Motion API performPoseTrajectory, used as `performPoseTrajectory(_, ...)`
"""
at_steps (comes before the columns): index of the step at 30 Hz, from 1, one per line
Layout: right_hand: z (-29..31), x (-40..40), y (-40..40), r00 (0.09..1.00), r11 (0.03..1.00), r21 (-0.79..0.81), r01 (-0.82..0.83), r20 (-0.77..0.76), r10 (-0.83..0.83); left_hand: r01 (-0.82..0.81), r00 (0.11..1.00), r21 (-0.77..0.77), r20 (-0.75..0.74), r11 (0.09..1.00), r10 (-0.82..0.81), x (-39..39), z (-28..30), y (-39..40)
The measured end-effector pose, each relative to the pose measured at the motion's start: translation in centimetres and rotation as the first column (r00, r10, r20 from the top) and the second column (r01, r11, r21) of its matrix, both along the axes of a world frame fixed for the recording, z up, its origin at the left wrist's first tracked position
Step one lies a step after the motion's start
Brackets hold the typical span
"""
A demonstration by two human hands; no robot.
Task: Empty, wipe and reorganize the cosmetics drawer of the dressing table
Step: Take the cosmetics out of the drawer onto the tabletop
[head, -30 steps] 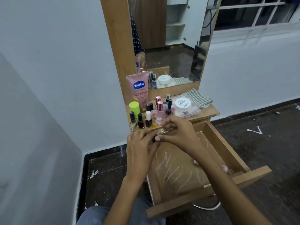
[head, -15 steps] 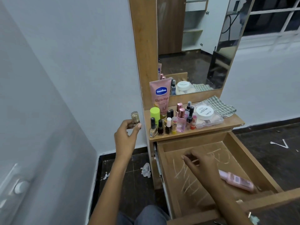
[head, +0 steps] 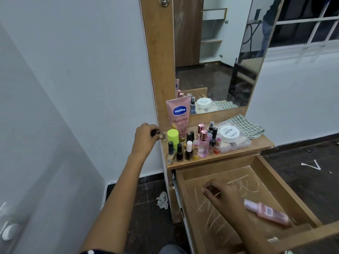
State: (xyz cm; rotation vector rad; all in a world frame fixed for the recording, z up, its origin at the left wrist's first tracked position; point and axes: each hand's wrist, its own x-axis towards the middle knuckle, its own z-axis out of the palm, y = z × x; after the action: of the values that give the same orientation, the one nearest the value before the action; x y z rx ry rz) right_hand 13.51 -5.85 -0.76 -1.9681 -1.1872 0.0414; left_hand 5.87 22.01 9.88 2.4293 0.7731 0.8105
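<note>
The drawer (head: 271, 182) stands pulled fully out under the dressing table's worktop (head: 256, 146). Its floor, marked with pale scrawled lines, now carries one item only: a pink bottle (head: 267, 211) lying on its side toward the front right corner.

Change noted: a second ago both hands were together over the drawer, working on a small bottle (head: 156, 133). They have since separated. The left hand (head: 145, 138) has carried that bottle from mid-air to the far left edge of the worktop, where it is clamped round it, just beside the green-capped container (head: 172, 135) and the pink Vaseline tube (head: 178, 116). Whether the bottle's base already rests on the worktop cannot be told. The right hand (head: 222, 196) has dropped into the drawer, fingers loosely curled above its floor; it appears to hold nothing, and sits just left of the pink bottle without touching it.

Assessment: emptying is nearly complete. The remaining cosmetics stand grouped on the worktop, with a clear box (head: 236, 142) under a white-lidded jar (head: 229, 133). A checked cloth (head: 247, 125) lies at the rear right, untouched; wiping has not begun.
</note>
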Motion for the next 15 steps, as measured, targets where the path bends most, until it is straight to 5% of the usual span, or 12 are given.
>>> performPoseTrajectory(15,0.1,-0.2,0.2,0.998,0.995,-0.092,0.039,-0.045,-0.044,0.147,0.989,-0.077,-0.011,0.986,-0.148,2.3,-0.4,-1.2)
